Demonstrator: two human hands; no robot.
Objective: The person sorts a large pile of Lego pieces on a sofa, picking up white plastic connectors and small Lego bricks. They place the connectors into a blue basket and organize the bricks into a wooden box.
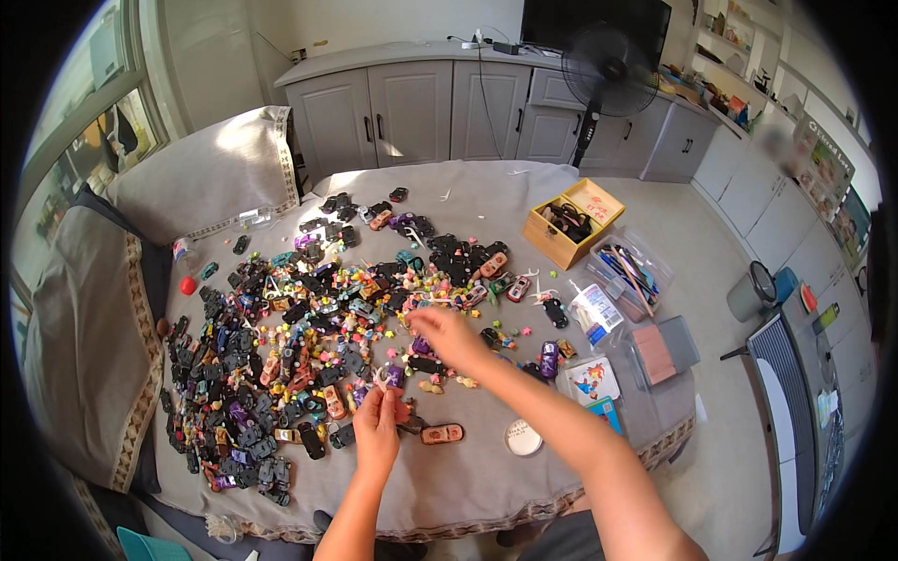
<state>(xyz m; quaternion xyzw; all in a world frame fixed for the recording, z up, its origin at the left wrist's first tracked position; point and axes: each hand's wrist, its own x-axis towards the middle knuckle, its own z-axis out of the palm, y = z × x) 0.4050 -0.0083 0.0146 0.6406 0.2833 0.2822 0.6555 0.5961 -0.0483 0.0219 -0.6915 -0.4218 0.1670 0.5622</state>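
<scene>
A wide heap of toy cars (253,411) and small colourful pieces (374,313) covers the grey cloth on the table. At the heap's near edge my left hand (377,432) is closed, its fingertips pinching a small white pronged piece (382,378). A reddish piece shows just beside those fingers; its kind is unclear. My right hand (444,335) reaches across the middle of the heap, fingers bent together over the colourful pieces. Whatever its fingertips hold, if anything, is too small to make out. Right of my left hand lies a reddish-orange toy car (442,434).
At the right stand a wooden box (552,241) with dark items, a clear bin of pens (636,266), a bottle-like pack (596,313) and a lidded container (669,346). A round white lid (523,437) lies near my right forearm. A fan (599,79) stands beyond.
</scene>
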